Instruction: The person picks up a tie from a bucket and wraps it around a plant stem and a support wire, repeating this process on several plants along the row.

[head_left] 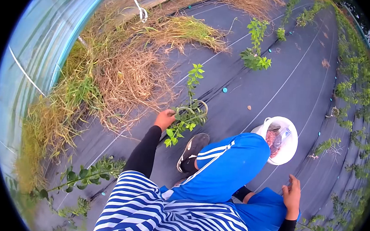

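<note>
A young leafy plant (pixel 188 118) grows from the black ground sheet in front of me. My left hand (pixel 165 119) is at its left side, with curled fingers touching the foliage; what lies between the fingertips is hidden. A pale curved loop (pixel 203 107) shows at the plant's right side. My right hand (pixel 291 196) hangs beside my right knee with its fingers loosely apart and nothing in them. A white bucket (pixel 291 149) stands beyond my raised knee. In it are pink strands (pixel 271 138) and a clear plastic bag (pixel 282 136).
Dry cut grass (pixel 125 79) lies heaped to the left, beside translucent plastic sheeting (pixel 49 33). More plants (pixel 257 45) stand in rows along the ground sheet (pixel 246 94). A leafy branch (pixel 84 177) spreads low at my left. My shoe (pixel 192 152) is close to the plant.
</note>
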The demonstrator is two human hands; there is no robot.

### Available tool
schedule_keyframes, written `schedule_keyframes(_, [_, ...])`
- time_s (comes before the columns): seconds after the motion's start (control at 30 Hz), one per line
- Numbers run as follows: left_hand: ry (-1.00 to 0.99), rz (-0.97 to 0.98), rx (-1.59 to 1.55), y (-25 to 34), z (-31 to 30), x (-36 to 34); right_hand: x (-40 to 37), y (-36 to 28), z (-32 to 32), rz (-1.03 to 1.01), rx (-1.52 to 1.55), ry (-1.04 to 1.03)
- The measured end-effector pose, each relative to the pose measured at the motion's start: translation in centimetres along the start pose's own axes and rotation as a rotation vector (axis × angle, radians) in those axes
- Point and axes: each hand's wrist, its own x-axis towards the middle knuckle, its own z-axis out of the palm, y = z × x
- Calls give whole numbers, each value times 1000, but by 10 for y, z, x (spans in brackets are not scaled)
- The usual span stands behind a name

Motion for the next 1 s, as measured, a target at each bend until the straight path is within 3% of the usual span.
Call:
schedule_keyframes(0.07, [-110, -13, 231, 1, -3, 3, -1, 1, 3, 4, -10, 15])
schedule_keyframes(0.17, [-128, -58, 91, -18, 1, 15, -1, 5, 10, -46, -13, 38])
schedule_keyframes(0.23, [-85, 35, 119, -22, 0, 19, 2, 1, 13, 5, 2, 19])
schedule_keyframes(0.57, [-141, -162, -32, -9, -8, 19, 2, -11, 24, 6, 24, -8])
schedule_keyframes(0.63, [-182, -435, -459, 0, -10, 8, 1, -12, 26, 3, 34, -10])
schedule_keyframes(0.7, [-230, -431, -501, -25, -6, 14, 0, -13, 29, -2, 47, -13])
schedule_keyframes(0.77, [-191, -542, -1036, -51, 4, 17, 1, -16, 32, -14, 58, -15])
schedule_keyframes(1.0, [-142, -392, -1170, -82, 32, -8, 3, -24, 40, -26, 96, -36])
